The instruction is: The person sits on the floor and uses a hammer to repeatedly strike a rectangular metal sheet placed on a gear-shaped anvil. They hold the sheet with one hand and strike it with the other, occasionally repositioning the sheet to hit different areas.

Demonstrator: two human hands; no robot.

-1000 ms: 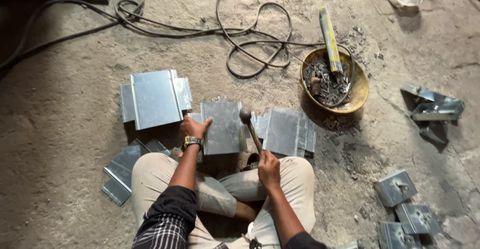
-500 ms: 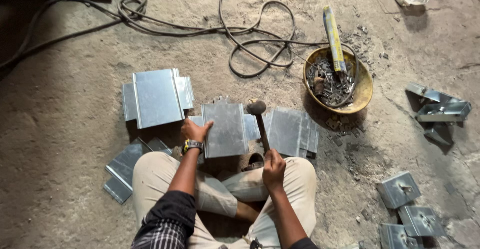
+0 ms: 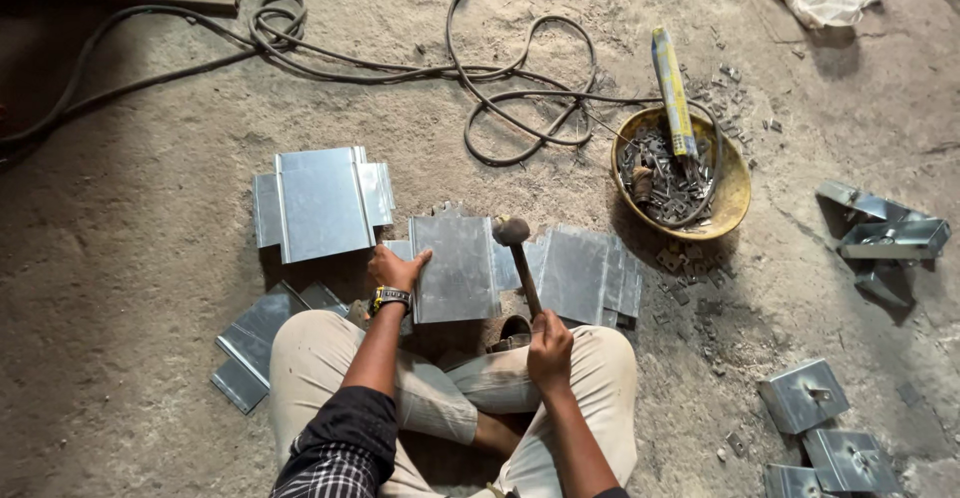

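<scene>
I sat cross-legged on the concrete floor (image 3: 120, 288). My left hand (image 3: 396, 269) lay flat, fingers spread, on the left edge of a folded metal sheet (image 3: 455, 268) before my knees. My right hand (image 3: 550, 341) was closed around a hammer (image 3: 520, 258), its head above the sheet's right edge. A glancing blow could have skidded toward my left fingers. My legs hid the sheet's near edge; I couldn't tell whether the head touched the metal.

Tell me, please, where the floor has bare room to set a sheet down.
Bare floor lies left of the sheet stack, below the cable. It is crowded around the yellow bowl and the sheets by the hammer.
</scene>
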